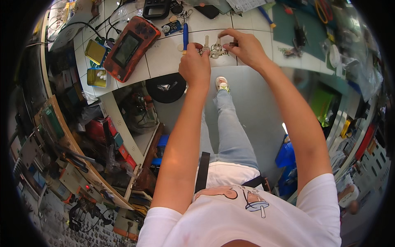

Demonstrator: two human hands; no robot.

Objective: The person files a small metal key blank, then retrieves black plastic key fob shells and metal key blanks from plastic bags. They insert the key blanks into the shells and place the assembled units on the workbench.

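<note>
Head view | keys point(214, 54) | pale metal | round-headed, slim-bladed | loosely clustered

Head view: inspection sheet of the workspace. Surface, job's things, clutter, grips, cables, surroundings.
Surface: white tiled tabletop with dark joints; green mat at the right.
Job's things: keys, bunched near the front edge.
Clutter: orange handheld device with a screen, open yellow-lined tin with white bits, blue-handled tool, small blue circuit board.
Grips: left grip at the keys' left side, right grip at their right; exactly what each pinches is too small to tell.
Cables: black cables at upper left.
Surroundings: grey floor, round black object below the table edge.
</note>
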